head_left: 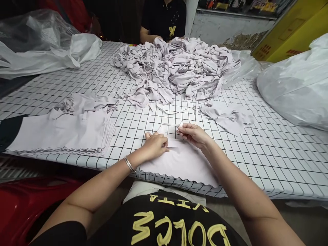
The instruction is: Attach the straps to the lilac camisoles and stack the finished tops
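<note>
A pale lilac garment (179, 164) with a wavy hem lies flat at the table's front edge. My left hand (155, 145), a silver bangle on its wrist, pinches a fold of the garment's fabric near its upper left. My right hand (192, 134) is closed on the garment's thin strap (179, 127) at the top edge, fingertips together. A second narrow strap (170, 112) lies on the table just beyond my hands. To the left rests a neat stack of similar garments (64, 131).
A large heap of crumpled lilac garments (179, 68) covers the table's far middle. One loose garment (228, 114) lies at right. Plastic bags (297, 85) bulge at the right and more plastic sheeting (51, 48) lies far left. Across the checked table (258, 157) is another person (164, 20).
</note>
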A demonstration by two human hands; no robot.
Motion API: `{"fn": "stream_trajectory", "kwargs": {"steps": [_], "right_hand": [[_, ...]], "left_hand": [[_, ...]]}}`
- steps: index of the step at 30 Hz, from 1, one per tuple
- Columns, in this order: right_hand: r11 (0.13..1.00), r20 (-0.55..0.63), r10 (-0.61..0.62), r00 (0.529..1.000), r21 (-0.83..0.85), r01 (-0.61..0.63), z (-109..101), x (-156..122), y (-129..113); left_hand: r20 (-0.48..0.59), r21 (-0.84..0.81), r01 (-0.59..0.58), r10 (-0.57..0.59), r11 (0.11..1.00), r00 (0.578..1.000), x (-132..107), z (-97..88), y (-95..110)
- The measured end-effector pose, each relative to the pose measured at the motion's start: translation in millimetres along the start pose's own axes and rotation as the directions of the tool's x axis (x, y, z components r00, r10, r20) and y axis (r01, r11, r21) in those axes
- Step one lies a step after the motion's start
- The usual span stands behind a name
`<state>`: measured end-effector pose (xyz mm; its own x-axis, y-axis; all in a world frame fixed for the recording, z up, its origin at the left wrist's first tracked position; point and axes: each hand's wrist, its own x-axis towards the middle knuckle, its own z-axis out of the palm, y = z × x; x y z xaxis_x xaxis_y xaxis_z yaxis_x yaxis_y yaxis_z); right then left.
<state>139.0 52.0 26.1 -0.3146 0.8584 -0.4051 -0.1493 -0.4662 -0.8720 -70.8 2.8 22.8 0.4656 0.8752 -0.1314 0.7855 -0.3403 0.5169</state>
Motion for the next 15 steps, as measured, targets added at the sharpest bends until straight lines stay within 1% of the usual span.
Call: {"fn": "stream_trajectory", "kwargs": {"steps": [3,6,9,11,15], "right_hand": [[0.997,0.008,-0.036,0.999,-0.060,0.037,4,-5,4],[0.975,-0.001,-0.161,0.987,-0.159,0.159,12,-13,14],[0.931,0.034,-0.271,0.962,-0.244,0.271,19,-21,27],[0.911,0.052,-0.299,0.953,-0.282,0.301,21,-24,36],[0.877,0.082,-0.304,0.949,-0.366,0.312,20,-25,47]], "left_hand": [[-0.020,-0.063,0.031,-0.032,0.998,0.999,0,-0.3,-1],[-0.051,-0.102,0.043,-0.048,0.994,0.998,-2,2.1,-3],[-0.068,-0.149,0.058,-0.069,0.987,0.995,-5,5.0,-4],[-0.071,-0.173,0.067,-0.081,0.983,0.994,-7,6.4,-5],[-0.081,-0.190,0.055,-0.072,0.980,0.994,-7,7.7,-6]]}}
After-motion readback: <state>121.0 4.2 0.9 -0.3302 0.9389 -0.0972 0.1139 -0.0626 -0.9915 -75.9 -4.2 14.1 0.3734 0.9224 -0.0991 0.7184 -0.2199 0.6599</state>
